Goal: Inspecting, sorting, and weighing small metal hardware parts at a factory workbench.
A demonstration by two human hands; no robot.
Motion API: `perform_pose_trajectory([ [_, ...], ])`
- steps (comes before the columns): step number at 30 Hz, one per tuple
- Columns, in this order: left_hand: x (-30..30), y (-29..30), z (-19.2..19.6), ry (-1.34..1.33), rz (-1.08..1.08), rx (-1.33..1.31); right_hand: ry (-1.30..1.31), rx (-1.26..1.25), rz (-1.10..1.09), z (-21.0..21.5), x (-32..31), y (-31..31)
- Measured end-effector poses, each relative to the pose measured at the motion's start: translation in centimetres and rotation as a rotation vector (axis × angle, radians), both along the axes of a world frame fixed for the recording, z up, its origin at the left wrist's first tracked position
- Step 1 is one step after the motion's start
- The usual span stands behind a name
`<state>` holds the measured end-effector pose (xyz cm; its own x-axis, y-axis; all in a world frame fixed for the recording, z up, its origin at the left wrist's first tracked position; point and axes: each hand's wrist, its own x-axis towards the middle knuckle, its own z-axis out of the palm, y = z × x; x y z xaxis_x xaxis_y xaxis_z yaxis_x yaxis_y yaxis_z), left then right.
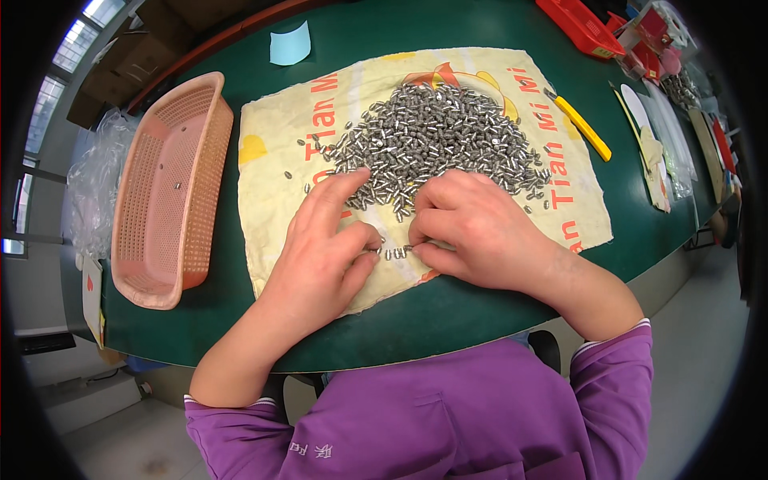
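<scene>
A large heap of small, shiny metal pieces, oval and grey, lies on a yellow printed cloth. Just in front of the heap, a short row of the same pieces lies between my two hands. My left hand rests at the row's left end, thumb and forefinger pinched at a small metal piece, the other fingers stretched toward the heap. On the right end, my right hand has its fingers curled and its thumb and forefinger closed on another piece. The fingertips partly hide both pieces.
A pink plastic basket with a few pieces inside stands left on the green table. A yellow utility knife lies at the cloth's right edge. Beyond are a blue paper, a red tray and a clear plastic bag.
</scene>
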<state>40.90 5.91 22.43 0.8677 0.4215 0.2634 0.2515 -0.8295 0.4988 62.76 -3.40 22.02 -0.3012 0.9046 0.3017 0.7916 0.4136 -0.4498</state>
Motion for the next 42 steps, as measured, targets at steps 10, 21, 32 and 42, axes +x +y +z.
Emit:
perform_pose_trajectory([
  [10, -0.02, -0.14, -0.19, -0.015, 0.007, -0.015, 0.037, -0.043, 0.018, -0.11, -0.12, -0.02],
  [21, -0.05, -0.11, -0.31, -0.013, -0.010, -0.071, 0.088, -0.081, -0.015, 0.13, 0.33, 0.05],
  [32, -0.38, -0.29, 0.29, 0.056, 0.016, -0.040, 0.084, -0.053, 0.005, -0.06, -0.13, 0.02],
  [42, -0.59, -0.20, 0.57, 0.074, 0.009, -0.018, 0.131, -0.021, -0.010, -0.59, -0.56, -0.01],
])
